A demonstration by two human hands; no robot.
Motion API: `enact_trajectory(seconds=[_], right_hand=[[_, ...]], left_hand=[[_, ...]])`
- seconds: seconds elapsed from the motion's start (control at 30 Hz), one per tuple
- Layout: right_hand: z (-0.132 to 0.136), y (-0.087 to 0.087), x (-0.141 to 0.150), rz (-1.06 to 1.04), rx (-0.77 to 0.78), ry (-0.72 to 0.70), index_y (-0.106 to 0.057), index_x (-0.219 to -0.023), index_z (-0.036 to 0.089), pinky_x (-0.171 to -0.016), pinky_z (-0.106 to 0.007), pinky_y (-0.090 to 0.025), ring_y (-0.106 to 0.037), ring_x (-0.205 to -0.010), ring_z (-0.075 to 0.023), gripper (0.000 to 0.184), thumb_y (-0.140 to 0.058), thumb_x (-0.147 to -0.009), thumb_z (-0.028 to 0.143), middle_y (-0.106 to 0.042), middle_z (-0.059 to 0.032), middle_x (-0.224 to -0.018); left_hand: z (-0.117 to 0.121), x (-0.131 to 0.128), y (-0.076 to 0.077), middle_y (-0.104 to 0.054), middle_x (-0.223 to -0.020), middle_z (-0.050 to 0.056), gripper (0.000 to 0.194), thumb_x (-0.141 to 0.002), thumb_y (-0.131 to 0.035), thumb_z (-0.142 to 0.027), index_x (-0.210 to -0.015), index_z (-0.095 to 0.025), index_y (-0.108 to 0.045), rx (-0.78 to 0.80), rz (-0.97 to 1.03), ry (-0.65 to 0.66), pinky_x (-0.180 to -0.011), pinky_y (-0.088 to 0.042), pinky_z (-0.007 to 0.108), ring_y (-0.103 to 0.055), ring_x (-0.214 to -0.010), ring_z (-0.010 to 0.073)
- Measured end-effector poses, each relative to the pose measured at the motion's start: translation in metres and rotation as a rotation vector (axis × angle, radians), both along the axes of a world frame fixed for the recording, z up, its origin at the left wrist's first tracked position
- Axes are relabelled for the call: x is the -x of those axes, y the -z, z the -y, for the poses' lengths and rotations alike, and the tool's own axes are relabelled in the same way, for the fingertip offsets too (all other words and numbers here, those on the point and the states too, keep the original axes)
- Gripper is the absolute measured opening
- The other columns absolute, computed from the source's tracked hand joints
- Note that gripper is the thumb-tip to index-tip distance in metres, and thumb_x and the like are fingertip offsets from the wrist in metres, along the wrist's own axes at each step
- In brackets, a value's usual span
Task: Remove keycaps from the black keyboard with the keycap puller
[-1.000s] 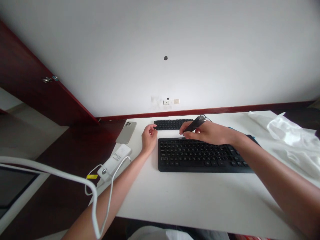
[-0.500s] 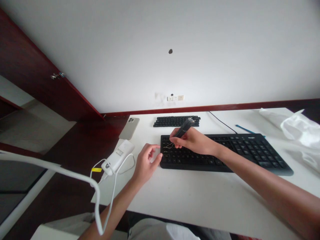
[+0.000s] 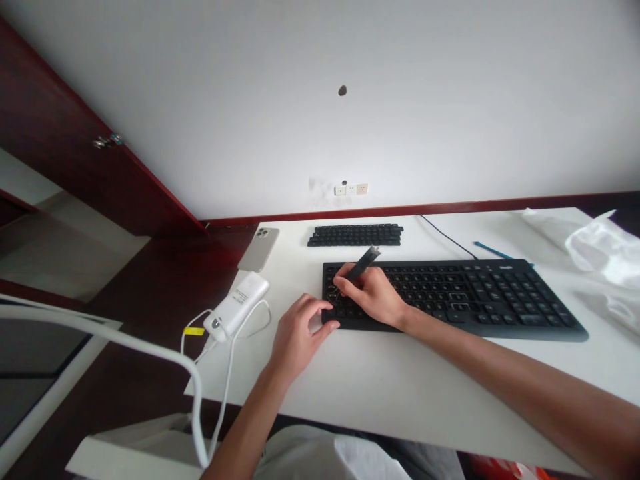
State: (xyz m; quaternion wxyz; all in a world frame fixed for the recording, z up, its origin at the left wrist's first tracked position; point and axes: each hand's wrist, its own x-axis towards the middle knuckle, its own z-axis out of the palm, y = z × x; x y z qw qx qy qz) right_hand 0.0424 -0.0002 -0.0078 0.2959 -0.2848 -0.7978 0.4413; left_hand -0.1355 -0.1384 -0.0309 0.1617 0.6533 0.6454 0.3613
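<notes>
- My right hand grips a black-handled wire tool.
- My left hand, thumb spread, touches the long black keyboard.
- White tabletop, far white wall, dark-red door left.

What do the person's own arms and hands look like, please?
The left forearm and right forearm are bare and tapering, with no sleeves in view. The left hand and right hand wear no gloves, and no watch, bracelet or ring can be made out.
</notes>
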Motion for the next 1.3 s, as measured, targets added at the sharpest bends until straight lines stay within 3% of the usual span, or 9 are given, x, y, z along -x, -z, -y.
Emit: enact_trajectory(seconds=[0.2, 0.33, 0.7, 0.83, 1.1, 1.3], right_hand=[[0.001, -0.002, 0.000, 0.039, -0.040, -0.016, -0.068, -0.085, 0.020, -0.062, -0.027, -0.041, -0.053, -0.062, -0.0142, 0.030, -0.056, -0.103, 0.042, -0.064, 0.0009, -0.071], [0.002, -0.002, 0.001, 0.059, -0.042, -0.026, -0.070, -0.086, 0.020, -0.062, -0.027, -0.040, -0.053, -0.060, -0.0131, 0.027, -0.057, -0.102, 0.037, -0.064, 0.0017, -0.070], [0.003, -0.001, 0.001, 0.065, -0.052, -0.037, -0.073, -0.082, 0.018, -0.061, -0.026, -0.042, -0.057, -0.058, -0.0120, 0.027, -0.061, -0.100, 0.034, -0.068, 0.0010, -0.068], [0.001, -0.005, 0.001, 0.106, 0.019, -0.053, -0.075, -0.082, 0.018, -0.060, -0.027, -0.045, -0.061, -0.060, -0.0138, 0.027, -0.062, -0.099, 0.035, -0.072, 0.0000, -0.068], [-0.011, -0.024, -0.006, 0.178, 0.227, -0.223, -0.078, -0.091, 0.017, -0.067, -0.027, -0.057, -0.076, -0.071, -0.0188, 0.019, -0.068, -0.093, 0.033, -0.078, -0.0019, -0.074], [-0.016, -0.021, -0.011, 0.207, 0.270, -0.317, -0.078, -0.102, 0.018, -0.062, -0.026, -0.057, -0.077, -0.076, -0.0204, 0.019, -0.075, -0.086, 0.027, -0.080, -0.0021, -0.082]], left_hand=[[0.000, 0.000, 0.000, -0.065, -0.090, 0.001, 0.020, -0.090, -0.077, -0.023, -0.109, -0.028, -0.071, -0.017, 0.015, -0.067, -0.075, -0.052, 0.031, -0.062, -0.080, 0.0185], [0.000, 0.000, 0.001, -0.066, -0.094, 0.002, 0.009, -0.096, -0.071, -0.024, -0.104, -0.027, -0.070, 0.015, 0.003, -0.025, -0.078, -0.051, 0.030, -0.065, -0.087, 0.0190], [0.001, -0.003, 0.000, -0.065, -0.100, 0.002, 0.005, -0.106, -0.059, -0.024, -0.110, -0.024, -0.061, 0.001, -0.167, 0.013, -0.082, -0.048, 0.031, -0.064, -0.094, 0.0191], [0.001, -0.003, 0.003, -0.066, -0.102, 0.002, 0.005, -0.106, -0.058, -0.023, -0.111, -0.024, -0.060, -0.006, -0.198, 0.016, -0.083, -0.048, 0.032, -0.063, -0.095, 0.0192], [0.001, -0.003, 0.002, -0.066, -0.103, 0.002, 0.006, -0.106, -0.058, -0.022, -0.111, -0.024, -0.059, -0.005, -0.208, 0.019, -0.083, -0.048, 0.032, -0.063, -0.095, 0.0197], [0.000, -0.001, 0.001, -0.066, -0.103, 0.002, 0.008, -0.107, -0.056, -0.020, -0.113, -0.024, -0.059, -0.001, -0.171, 0.063, -0.084, -0.047, 0.030, -0.063, -0.096, 0.0189]])
